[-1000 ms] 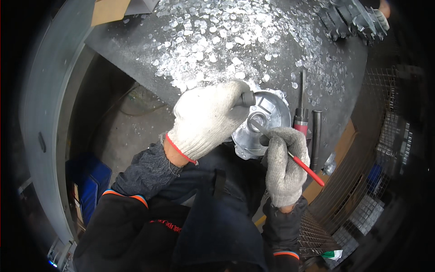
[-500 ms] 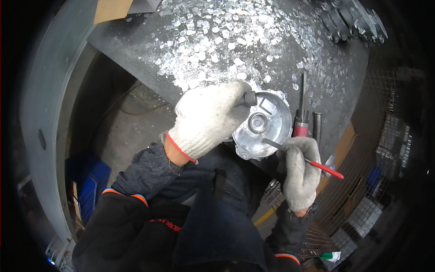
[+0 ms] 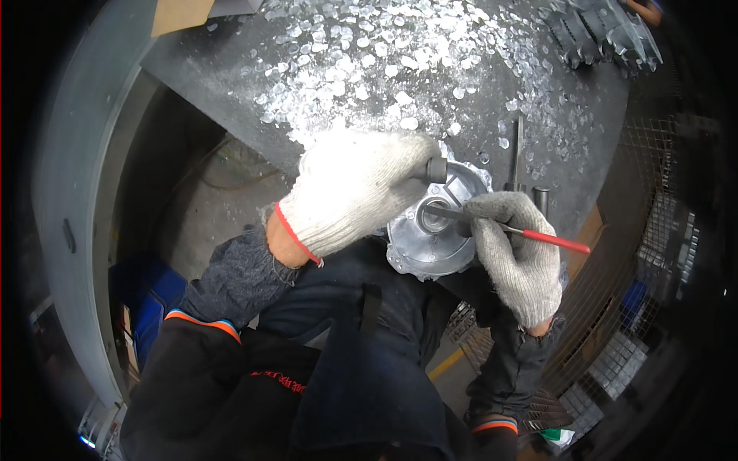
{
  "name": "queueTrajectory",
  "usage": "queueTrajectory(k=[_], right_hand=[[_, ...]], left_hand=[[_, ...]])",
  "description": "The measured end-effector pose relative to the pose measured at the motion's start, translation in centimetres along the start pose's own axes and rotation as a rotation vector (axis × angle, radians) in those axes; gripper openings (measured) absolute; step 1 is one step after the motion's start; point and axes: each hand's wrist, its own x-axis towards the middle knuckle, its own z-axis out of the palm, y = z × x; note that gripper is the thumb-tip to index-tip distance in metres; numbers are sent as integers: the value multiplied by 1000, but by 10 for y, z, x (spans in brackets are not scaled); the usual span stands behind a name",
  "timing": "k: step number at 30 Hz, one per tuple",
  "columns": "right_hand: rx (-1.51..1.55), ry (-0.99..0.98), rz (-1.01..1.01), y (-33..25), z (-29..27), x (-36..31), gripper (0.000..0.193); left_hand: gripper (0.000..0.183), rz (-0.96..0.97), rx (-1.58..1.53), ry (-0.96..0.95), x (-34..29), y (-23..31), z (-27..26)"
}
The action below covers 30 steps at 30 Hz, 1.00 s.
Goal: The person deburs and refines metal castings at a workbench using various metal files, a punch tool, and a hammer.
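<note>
A round silver metal casting (image 3: 411, 250) with a raised ring at its centre sits at the table's near edge, close to my lap. My left hand (image 3: 357, 192), in a white knitted glove, is closed over the casting's left side; a short dark cylinder (image 3: 437, 170) pokes out of the fist, its other end hidden. My right hand (image 3: 519, 257), gloved too, grips a file (image 3: 546, 240) with a red handle. The file's dark flat blade lies across the casting, its tip at the central ring.
Small shiny metal scraps (image 3: 369, 61) cover much of the dark table (image 3: 231, 84). Beyond my right hand lie a long thin tool (image 3: 517, 154) and a dark rod (image 3: 542, 200). Finned metal parts (image 3: 603, 34) stand far right. A blue bin (image 3: 150, 300) is low at left.
My right hand has moved up and inward, taking the file's tip from the casting's lower right area to the central ring. The casting has shifted slightly left and down.
</note>
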Motion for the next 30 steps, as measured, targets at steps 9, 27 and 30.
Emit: queueTrajectory(k=[9,27,30], right_hand=[[118,323,-28,10,25,-8,15],[248,496,76,5,43,-25,15],[237,478,77,5,42,-24,15]], left_hand=[[31,-12,19,-12,2,1,0],[21,-57,-73,57,-1,5,3],[21,-81,-52,54,-2,4,5]])
